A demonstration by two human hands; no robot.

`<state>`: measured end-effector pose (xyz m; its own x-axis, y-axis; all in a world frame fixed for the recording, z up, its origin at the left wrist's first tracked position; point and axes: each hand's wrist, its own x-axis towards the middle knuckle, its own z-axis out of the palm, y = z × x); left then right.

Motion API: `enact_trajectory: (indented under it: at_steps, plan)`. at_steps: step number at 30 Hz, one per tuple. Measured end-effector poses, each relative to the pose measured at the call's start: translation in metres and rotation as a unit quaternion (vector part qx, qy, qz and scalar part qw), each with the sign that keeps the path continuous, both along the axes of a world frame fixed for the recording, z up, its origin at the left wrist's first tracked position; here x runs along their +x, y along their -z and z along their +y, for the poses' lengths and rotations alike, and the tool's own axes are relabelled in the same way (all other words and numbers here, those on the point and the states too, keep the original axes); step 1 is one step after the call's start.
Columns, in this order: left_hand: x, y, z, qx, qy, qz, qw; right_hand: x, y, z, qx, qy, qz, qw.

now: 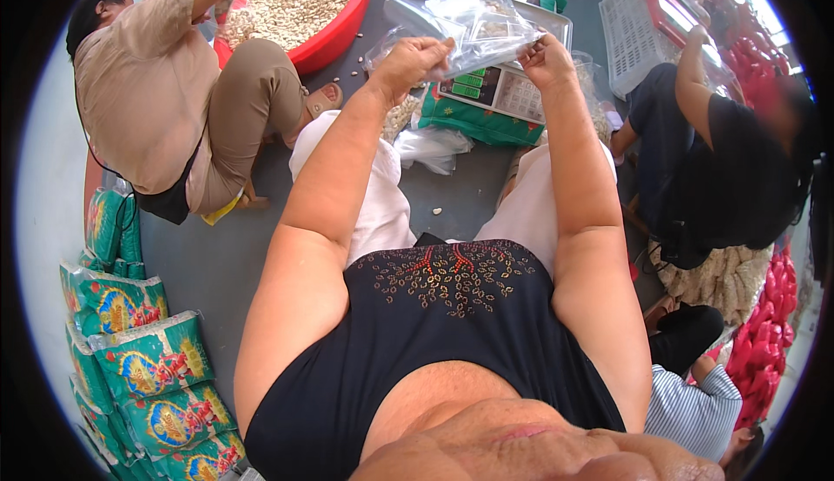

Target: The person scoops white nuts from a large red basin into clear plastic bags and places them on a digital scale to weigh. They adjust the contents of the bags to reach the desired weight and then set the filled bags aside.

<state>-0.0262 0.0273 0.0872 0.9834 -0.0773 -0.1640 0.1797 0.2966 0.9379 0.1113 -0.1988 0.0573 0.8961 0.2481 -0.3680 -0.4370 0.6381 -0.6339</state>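
Note:
Between both my hands a clear plastic bag (479, 51) is held up by its edges above a digital weighing scale. My left hand (412, 67) pinches its left side, and my right hand (547, 63) grips the right edge. Under the bag, the scale (518, 93) shows a keypad and lit green displays; its pan is partly covered by the plastic. The scale sits on a green printed package (479, 126). A bunch of clear plastic bags (433, 149) lies before it, nearer my body. Whether the held bag contains anything is hard to tell through the glare.
A red tub (339, 39) of pale nuts or beans stands front left, beside a seated person (146, 84). Another person (730, 168) sits right, near a white plastic crate (629, 32). Filled green packages (156, 357) are stacked left. Loose pieces (437, 211) dot the grey floor.

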Motion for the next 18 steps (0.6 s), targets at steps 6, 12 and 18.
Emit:
enact_trajectory:
  at_steps: [6, 12, 18]
  plan:
    - [0.0, -0.014, 0.006, -0.346, 0.037, -0.171, 0.922, -0.017, -0.025, 0.008, -0.132, -0.079, 0.045, 0.987]
    - [0.005, -0.009, 0.027, -0.033, -0.139, -0.133, 0.981, -0.023, -0.025, 0.003, -0.045, -0.215, -0.071, 0.973]
    - [-0.007, -0.003, -0.003, 0.56, -0.131, -0.217, 0.789, -0.032, -0.026, 0.01, -0.376, -0.215, -0.163, 0.886]
